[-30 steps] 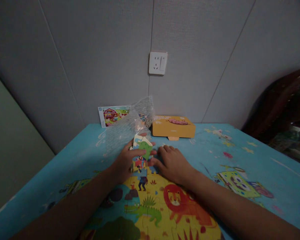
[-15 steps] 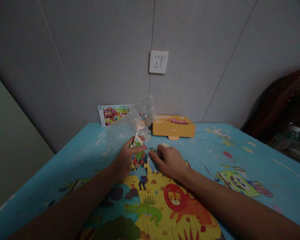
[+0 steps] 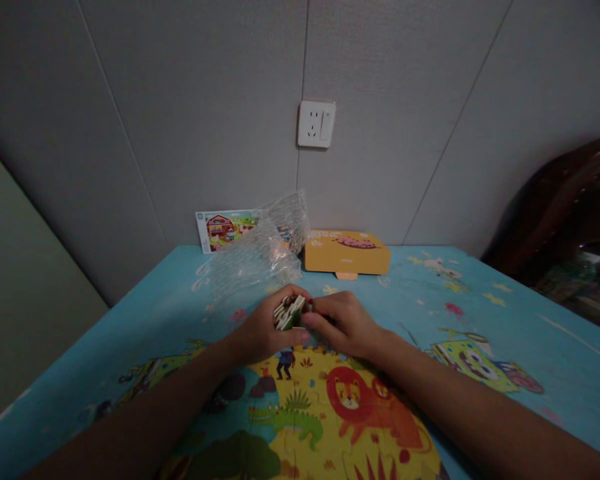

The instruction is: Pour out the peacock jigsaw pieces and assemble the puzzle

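My left hand (image 3: 261, 331) is curled around a small stack of jigsaw pieces (image 3: 289, 312), held edge-on just above the table. My right hand (image 3: 344, 323) meets it from the right, fingertips pinched on the same stack. Both hands hover at the far edge of an assembled jigsaw puzzle (image 3: 325, 407) showing a lion, a crocodile and a small figure on yellow ground. The puzzle lies on a blue cartoon-print tablecloth (image 3: 480, 313).
A crumpled clear plastic bag (image 3: 260, 253) lies beyond my hands. Behind it a picture card (image 3: 223, 229) leans on the grey wall. An orange box (image 3: 346, 252) sits at the table's back edge. A wall socket (image 3: 316, 124) is above. Dark furniture (image 3: 570, 220) stands at right.
My left hand lifted the pieces off the puzzle's edge and turned them edge-on. My right hand rose from lying flat on the puzzle and closed on the stack.
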`<state>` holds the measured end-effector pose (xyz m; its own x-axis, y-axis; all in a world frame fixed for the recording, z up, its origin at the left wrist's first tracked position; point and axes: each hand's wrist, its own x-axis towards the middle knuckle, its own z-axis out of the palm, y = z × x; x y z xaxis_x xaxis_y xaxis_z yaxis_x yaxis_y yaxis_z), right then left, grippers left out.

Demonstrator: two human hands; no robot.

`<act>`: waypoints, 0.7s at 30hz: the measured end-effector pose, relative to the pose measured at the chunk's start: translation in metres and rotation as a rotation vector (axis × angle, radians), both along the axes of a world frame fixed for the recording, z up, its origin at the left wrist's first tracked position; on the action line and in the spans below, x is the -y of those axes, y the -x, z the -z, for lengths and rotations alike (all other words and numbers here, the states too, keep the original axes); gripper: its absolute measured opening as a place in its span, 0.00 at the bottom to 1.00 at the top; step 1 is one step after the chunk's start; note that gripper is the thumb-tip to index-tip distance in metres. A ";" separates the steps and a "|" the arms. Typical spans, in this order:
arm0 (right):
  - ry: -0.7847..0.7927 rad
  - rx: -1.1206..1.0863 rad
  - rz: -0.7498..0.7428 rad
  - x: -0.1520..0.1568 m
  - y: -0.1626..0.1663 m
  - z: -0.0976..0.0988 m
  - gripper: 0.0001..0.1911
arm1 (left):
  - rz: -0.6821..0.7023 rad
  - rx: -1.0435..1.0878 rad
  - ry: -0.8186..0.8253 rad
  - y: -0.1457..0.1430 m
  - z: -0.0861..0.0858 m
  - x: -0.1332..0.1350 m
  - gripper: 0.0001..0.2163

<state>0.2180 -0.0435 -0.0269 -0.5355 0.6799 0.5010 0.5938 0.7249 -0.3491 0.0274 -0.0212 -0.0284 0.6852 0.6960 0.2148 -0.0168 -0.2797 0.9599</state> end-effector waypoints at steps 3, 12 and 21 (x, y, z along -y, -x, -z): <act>0.043 0.092 -0.111 0.000 -0.003 -0.003 0.23 | 0.036 -0.013 -0.037 0.000 0.000 0.001 0.20; 0.084 0.204 -0.162 0.006 -0.011 -0.014 0.10 | 0.057 -0.044 -0.046 0.003 0.001 -0.001 0.19; 0.190 -0.006 -0.144 0.006 -0.009 -0.010 0.16 | 0.034 -0.015 0.012 0.003 0.001 -0.002 0.20</act>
